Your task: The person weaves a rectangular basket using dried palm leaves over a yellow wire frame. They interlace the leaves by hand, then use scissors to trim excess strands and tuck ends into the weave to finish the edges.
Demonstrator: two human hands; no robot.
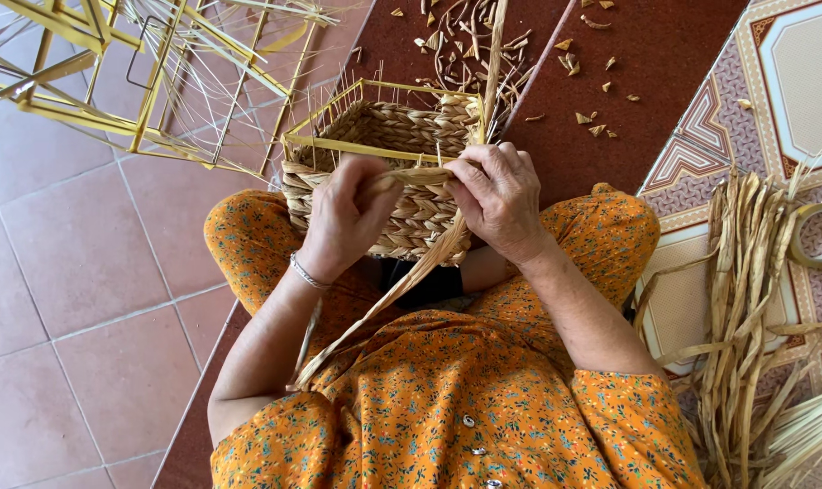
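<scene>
Both hands are on the basket (384, 154), which sits in the person's lap. Left hand (343, 217) is curled shut on a flat dried strand (411, 176) at the near rim, and right hand (497, 195) pinches that same strand just beside it, by the basket's right corner. Looks like mid-weave, working a row around the yellow frame (339, 145). I'd guess the strand needs tucking behind an upright and pulling snug. Spare reeds (746, 299) lie right of the basket, trimmings (465, 45) beyond it.
</scene>
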